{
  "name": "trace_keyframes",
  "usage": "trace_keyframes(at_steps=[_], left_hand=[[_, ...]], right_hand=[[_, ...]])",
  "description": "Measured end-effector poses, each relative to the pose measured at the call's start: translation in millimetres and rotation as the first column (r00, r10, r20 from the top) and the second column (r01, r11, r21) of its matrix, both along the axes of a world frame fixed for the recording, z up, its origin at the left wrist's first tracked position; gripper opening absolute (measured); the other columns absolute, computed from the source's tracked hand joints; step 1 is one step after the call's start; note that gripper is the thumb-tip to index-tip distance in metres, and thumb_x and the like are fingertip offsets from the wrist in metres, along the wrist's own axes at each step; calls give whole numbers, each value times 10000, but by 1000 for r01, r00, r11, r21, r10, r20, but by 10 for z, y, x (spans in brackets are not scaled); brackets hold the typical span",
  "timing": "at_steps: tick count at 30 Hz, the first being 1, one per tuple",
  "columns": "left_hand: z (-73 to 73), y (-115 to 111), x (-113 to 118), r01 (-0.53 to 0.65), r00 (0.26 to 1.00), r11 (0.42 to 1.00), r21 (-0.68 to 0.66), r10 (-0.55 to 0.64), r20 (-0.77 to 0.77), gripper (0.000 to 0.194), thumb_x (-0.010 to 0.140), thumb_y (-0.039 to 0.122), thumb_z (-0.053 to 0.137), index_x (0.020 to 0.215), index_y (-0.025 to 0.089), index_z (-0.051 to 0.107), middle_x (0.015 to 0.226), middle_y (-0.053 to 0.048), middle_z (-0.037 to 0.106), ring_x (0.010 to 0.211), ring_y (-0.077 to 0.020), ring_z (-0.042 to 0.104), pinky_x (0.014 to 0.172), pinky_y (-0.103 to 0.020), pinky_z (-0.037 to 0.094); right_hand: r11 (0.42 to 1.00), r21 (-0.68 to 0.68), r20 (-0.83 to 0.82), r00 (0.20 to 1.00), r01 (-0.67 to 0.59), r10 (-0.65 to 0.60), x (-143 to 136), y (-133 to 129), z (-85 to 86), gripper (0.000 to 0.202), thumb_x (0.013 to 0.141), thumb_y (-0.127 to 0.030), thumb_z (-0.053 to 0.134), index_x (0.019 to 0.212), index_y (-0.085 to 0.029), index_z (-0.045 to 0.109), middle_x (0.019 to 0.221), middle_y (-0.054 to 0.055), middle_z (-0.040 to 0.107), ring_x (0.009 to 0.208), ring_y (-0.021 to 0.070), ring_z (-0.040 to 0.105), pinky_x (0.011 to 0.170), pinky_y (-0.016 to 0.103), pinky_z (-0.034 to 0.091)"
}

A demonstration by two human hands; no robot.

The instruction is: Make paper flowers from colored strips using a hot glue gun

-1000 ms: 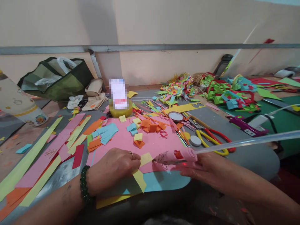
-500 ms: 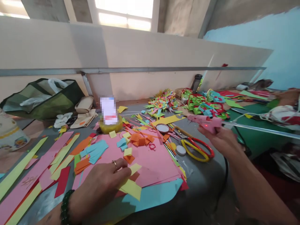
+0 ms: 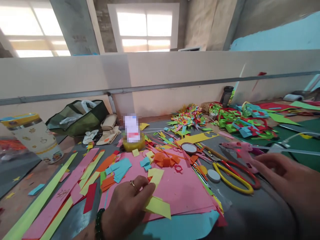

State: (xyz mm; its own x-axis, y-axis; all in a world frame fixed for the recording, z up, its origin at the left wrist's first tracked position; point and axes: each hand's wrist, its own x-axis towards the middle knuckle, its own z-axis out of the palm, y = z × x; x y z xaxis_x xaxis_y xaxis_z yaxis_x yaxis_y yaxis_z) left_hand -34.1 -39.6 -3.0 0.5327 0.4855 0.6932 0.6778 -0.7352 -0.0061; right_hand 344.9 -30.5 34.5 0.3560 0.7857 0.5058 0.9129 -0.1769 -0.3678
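Note:
Between the thumb and fingers of my left hand (image 3: 130,203) is a folded pale yellow paper strip (image 3: 158,206), held above the pink paper sheets (image 3: 185,190). On the right, a pink glue gun (image 3: 240,150) with a small red light rests among the tools. My right hand (image 3: 282,180) is at the end of its handle, thumb and forefinger apart and not wrapped around it; the other fingers are hidden. Orange paper loops (image 3: 165,160) and blue paper strips (image 3: 120,168) lie beyond my left hand.
Scissors (image 3: 232,178) with yellow and red handles lie beside a round white lid (image 3: 213,175). A phone (image 3: 131,128) stands in a tape roll (image 3: 133,143). Long paper strips (image 3: 60,190), a patterned tumbler (image 3: 37,140) and a green bag (image 3: 77,116) are at left. Paper decorations (image 3: 187,116) sit behind.
My right hand has loosened from around the glue gun and drawn back to the right. My left hand still pinches the yellow strip. The camera view has tilted up and turned left.

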Motion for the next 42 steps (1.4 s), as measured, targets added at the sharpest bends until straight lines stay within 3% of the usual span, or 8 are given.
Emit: trace_keyframes(at_steps=[2, 4, 7, 10, 19, 27, 33, 42], left_hand=[[3, -33, 22, 1, 1000, 999, 50, -3, 23, 267, 799, 55, 414, 907, 197, 612, 734, -51, 643, 521, -121, 588, 455, -203, 429], [4, -69, 47, 27, 999, 995, 95, -30, 37, 228, 791, 60, 447, 904, 173, 610, 711, -55, 645, 485, -129, 576, 418, -219, 410], [-4, -110, 73, 77, 996, 992, 99, -80, 30, 228, 776, 39, 468, 922, 146, 606, 673, -52, 638, 453, -135, 564, 398, -234, 400], [-11, -128, 70, 81, 996, 993, 84, -84, 23, 281, 772, 25, 464, 984, 150, 599, 670, -46, 632, 451, -138, 556, 393, -239, 392], [84, -65, 33, 304, 851, 906, -294, -120, 512, 155, 789, 101, 574, 847, 193, 684, 775, -42, 628, 706, -128, 623, 584, -201, 509], [69, 13, 76, 562, 624, 558, -610, 199, 756, 36, 742, 212, 677, 723, 181, 682, 693, 5, 583, 620, -98, 516, 553, -201, 419], [35, 24, 105, 691, 509, 298, -658, 445, 737, 284, 688, 415, 719, 694, 163, 588, 550, 70, 357, 485, -52, 243, 442, -191, 194], [-45, 78, 104, 698, 475, 316, -643, 467, 746, 311, 672, 398, 747, 643, 150, 561, 584, 58, 416, 490, -45, 289, 443, -181, 218]], right_hand=[[938, 47, -115, 931, -343, 346, -508, -204, -45, 235, 772, -512, 599, 900, -329, 673, 739, 45, 712, 550, 186, 635, 462, 275, 479], [719, 60, -161, 704, -692, 692, -1059, -302, -156, 235, 839, -401, 563, 1055, -335, 629, 685, 3, 700, 536, 155, 635, 474, 236, 503], [485, 166, -46, 484, -859, 874, -1646, -263, -327, 315, 878, -189, 527, 1175, -286, 564, 834, 1, 717, 705, 135, 670, 638, 226, 543], [394, 251, 3, 407, -884, 913, -1832, -154, -375, 200, 867, -118, 530, 1009, -228, 618, 836, 15, 705, 745, 130, 659, 670, 229, 531], [401, 310, -170, 365, -862, 915, -1811, -136, -272, 95, 849, -171, 589, 904, -218, 650, 800, 9, 702, 719, 119, 658, 663, 216, 531], [404, 320, -289, 318, -857, 903, -1867, -99, -271, 47, 845, -177, 599, 863, -196, 638, 787, 5, 680, 702, 102, 629, 654, 201, 512], [391, 328, -319, 289, -860, 903, -1881, -84, -281, 77, 861, -165, 572, 900, -200, 629, 826, 10, 674, 753, 111, 628, 699, 223, 507], [314, 266, -333, 219, -911, 917, -1886, -122, -297, 111, 897, -133, 479, 952, -170, 567, 902, 36, 619, 853, 114, 582, 779, 235, 476]])
